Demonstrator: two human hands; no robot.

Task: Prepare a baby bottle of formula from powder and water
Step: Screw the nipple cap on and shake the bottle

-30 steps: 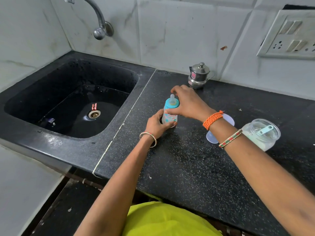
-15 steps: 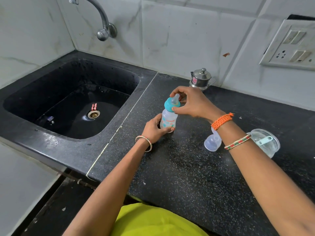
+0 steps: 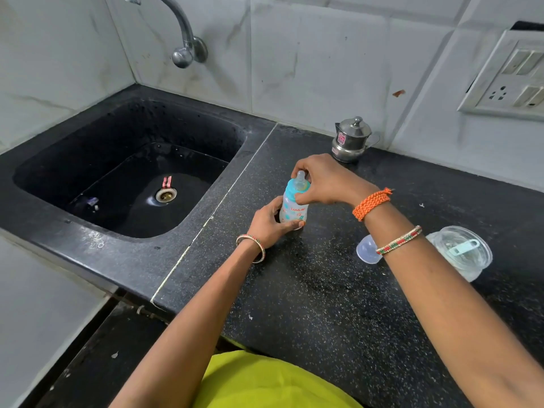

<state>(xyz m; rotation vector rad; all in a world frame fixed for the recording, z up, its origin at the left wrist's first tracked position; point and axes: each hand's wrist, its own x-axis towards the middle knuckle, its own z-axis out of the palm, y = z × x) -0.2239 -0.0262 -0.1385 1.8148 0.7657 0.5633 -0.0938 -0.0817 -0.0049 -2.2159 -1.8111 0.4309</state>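
Bottle (image 3: 292,208) stands at frame centre, on the black speckled counter (image 3: 323,304), just right of the sink. Largest first otherwise.

Counter fills the lower right and middle of the frame. Black sink (image 3: 126,169) takes the left half; drain (image 3: 166,194) at its bottom, chrome tap (image 3: 184,36) on the tiled wall at upper left. Switch plate (image 3: 509,75) at upper right edge.

Left hand (image 3: 269,222): fingers curled round the bottle's lower body, thumb across the front near the base. Right hand (image 3: 328,179): comes in from above, fingers and thumb pinching the teal collar (image 3: 295,188) under the clear teat (image 3: 300,175). Bottle upright, tilted slightly; printed dots on its body.

Clear powder jar (image 3: 462,254) at right, open, a pale scoop (image 3: 463,248) lying inside. Steel lidded pot (image 3: 350,139) against the back wall, upper centre. Clear bottle cap (image 3: 366,250) on the counter, partly hidden behind the right forearm.
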